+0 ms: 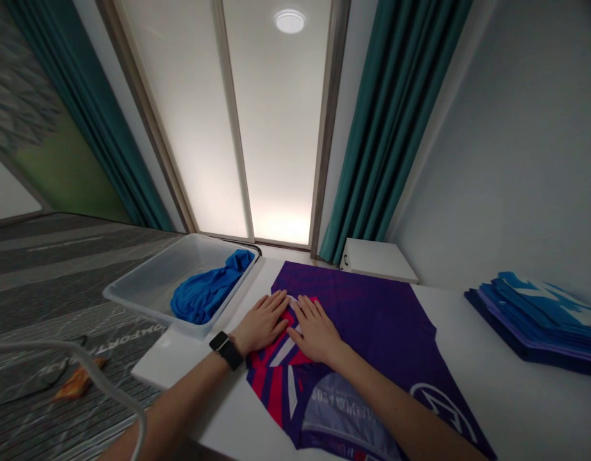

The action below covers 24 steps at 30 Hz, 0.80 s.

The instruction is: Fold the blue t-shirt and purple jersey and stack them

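A purple jersey (372,320) with pink and white stripes lies spread on the white table (526,403). My left hand (262,321), with a black watch on its wrist, rests flat on the jersey's left part, fingers stretched out. My right hand (315,330) lies flat right beside it, fingers also extended. Both palms press on the cloth near its striped area, fingertips pointing away from me and nearly touching each other.
A clear plastic bin (146,282) at the table's left holds a crumpled blue garment (209,291). A stack of folded blue and purple shirts (540,320) sits at the right. A small white cabinet (379,259) stands behind, by teal curtains and a window. Striped bedding lies left.
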Each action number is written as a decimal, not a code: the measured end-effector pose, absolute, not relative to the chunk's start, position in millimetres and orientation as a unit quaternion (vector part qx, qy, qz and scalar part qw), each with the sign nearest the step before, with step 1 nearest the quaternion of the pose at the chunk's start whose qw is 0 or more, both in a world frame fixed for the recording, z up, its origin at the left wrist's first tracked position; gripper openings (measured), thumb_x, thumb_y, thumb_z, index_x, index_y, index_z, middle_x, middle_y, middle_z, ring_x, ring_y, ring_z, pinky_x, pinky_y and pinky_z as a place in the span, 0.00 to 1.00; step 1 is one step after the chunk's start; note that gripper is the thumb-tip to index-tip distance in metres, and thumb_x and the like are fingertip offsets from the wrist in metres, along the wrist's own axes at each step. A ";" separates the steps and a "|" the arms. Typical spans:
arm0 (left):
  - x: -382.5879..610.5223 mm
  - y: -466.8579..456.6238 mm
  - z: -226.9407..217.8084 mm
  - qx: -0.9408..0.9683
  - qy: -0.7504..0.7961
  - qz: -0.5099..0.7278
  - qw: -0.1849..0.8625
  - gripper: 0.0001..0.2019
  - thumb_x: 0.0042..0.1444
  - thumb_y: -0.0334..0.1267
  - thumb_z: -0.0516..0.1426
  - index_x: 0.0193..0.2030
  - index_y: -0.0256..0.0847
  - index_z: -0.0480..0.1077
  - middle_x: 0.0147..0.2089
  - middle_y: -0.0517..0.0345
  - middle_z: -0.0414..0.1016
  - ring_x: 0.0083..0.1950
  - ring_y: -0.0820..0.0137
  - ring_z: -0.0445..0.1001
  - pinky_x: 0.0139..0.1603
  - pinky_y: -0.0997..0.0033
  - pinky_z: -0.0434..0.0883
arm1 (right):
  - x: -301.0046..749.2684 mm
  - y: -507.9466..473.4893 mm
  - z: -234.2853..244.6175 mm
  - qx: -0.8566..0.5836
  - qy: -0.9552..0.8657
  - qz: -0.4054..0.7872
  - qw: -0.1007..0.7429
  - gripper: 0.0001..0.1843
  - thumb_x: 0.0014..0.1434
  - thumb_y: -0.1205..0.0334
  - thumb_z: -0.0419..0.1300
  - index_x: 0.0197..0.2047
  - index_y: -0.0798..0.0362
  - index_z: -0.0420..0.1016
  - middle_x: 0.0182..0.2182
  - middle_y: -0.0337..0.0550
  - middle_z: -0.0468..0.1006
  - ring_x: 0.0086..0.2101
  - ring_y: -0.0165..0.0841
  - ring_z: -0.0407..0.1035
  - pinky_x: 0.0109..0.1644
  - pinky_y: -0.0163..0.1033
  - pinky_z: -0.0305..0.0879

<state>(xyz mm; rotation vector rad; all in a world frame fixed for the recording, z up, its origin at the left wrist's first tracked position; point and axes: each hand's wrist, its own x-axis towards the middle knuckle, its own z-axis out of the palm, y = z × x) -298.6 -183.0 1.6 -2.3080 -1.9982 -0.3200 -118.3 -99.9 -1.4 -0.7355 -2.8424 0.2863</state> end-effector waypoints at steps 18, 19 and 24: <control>-328.9 -193.9 -1.5 -0.676 -0.732 -0.083 -0.020 0.25 0.70 0.43 0.37 0.71 0.45 0.51 0.72 0.57 0.51 0.73 0.68 0.49 0.71 0.56 0.46 | -115.6 -102.9 0.9 -0.263 -0.957 0.098 0.075 0.39 0.66 0.41 0.39 0.70 0.61 0.50 0.70 0.54 0.45 0.69 0.42 0.36 0.70 0.50 0.31; -330.6 -193.4 -1.7 -0.673 -0.735 -0.084 -0.016 0.25 0.70 0.43 0.38 0.71 0.45 0.52 0.72 0.57 0.51 0.73 0.68 0.49 0.71 0.56 0.46 | -115.3 -103.5 2.0 -0.264 -0.957 0.099 0.073 0.39 0.67 0.41 0.39 0.70 0.61 0.50 0.70 0.54 0.45 0.69 0.42 0.35 0.70 0.50 0.30; -337.1 -189.8 -4.3 -0.657 -0.747 -0.104 -0.001 0.24 0.70 0.43 0.36 0.68 0.46 0.57 0.71 0.57 0.56 0.72 0.68 0.52 0.71 0.55 0.48 | -111.9 -103.2 4.8 -0.285 -0.951 0.105 0.062 0.40 0.66 0.39 0.40 0.71 0.58 0.50 0.70 0.53 0.45 0.69 0.44 0.36 0.70 0.52 0.31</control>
